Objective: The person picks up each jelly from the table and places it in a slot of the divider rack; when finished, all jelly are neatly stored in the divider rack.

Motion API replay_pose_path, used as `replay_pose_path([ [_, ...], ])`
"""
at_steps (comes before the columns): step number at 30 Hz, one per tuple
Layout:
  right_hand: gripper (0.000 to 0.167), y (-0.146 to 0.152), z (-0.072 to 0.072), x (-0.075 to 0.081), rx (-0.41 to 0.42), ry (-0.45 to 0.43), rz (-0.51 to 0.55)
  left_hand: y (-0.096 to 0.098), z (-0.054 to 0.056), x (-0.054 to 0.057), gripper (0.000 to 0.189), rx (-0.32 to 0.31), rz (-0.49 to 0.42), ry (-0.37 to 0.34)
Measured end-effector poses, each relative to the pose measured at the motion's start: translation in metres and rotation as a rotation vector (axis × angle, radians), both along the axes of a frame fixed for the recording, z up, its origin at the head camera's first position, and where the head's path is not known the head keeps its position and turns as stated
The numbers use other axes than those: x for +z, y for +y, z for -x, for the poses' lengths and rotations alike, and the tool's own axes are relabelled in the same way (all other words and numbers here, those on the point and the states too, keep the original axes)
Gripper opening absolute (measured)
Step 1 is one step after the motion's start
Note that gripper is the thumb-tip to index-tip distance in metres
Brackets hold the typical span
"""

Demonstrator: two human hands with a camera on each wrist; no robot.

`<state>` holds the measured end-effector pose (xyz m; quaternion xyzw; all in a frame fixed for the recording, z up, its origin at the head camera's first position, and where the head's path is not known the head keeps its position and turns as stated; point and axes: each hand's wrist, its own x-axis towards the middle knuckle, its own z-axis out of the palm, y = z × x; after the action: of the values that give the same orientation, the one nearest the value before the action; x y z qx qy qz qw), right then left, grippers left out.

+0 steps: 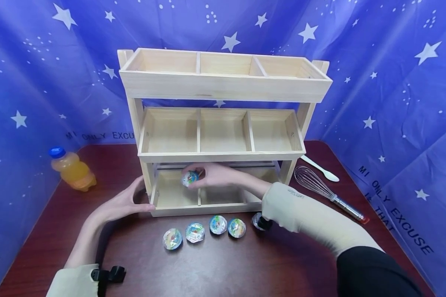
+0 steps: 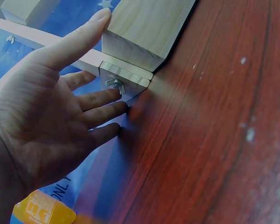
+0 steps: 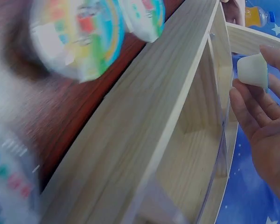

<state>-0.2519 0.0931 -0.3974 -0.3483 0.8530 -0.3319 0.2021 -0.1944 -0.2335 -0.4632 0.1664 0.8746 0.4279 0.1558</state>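
A small lidded jelly cup (image 1: 190, 178) is pinched between the thumb and fingers of my right hand (image 1: 217, 175), over the left compartment of the bottom tier. In the right wrist view the cup (image 3: 253, 71) shows its pale, tapered side. The three-tier wooden shelf (image 1: 223, 88) stands in front of me, each tier split into three compartments. My left hand (image 1: 124, 202) is at the shelf's lower left corner, thumb by the front edge. Seen from the left wrist, the left hand (image 2: 51, 112) has its fingers spread beside a post with a wing nut (image 2: 115, 85).
Several more jelly cups (image 1: 195, 232) lie in a loose row before the shelf. An orange drink bottle (image 1: 74, 170) stands left. A whisk (image 1: 328, 194) and a white spoon (image 1: 321, 169) lie right. Behind hangs a blue star-patterned curtain (image 1: 223, 24).
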Motion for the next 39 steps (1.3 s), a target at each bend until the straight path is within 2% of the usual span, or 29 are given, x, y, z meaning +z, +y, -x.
replay_pose_path([
  [13, 0.050, -0.044, 0.016, -0.003, 0.061, -0.040, -0.007, 0.000, 0.001, 0.001, 0.108, -0.023, -0.046, 0.017],
  [21, 0.051, -0.062, 0.025, -0.010, 0.077, -0.123, -0.018, -0.001, 0.003, -0.004, 0.108, -0.019, -0.028, 0.031],
  [32, 0.049, -0.079, 0.025, -0.020, 0.069, -0.139, -0.001, 0.001, 0.004, -0.006, 0.109, -0.017, -0.010, 0.032],
  [35, 0.049, -0.081, 0.025, -0.024, 0.083, -0.103, -0.018, 0.000, 0.004, -0.006, 0.108, -0.014, -0.009, 0.029],
  [39, 0.048, -0.083, 0.025, -0.027, 0.129, 0.034, -0.095, 0.000, 0.003, -0.006, 0.108, -0.009, -0.005, 0.022],
])
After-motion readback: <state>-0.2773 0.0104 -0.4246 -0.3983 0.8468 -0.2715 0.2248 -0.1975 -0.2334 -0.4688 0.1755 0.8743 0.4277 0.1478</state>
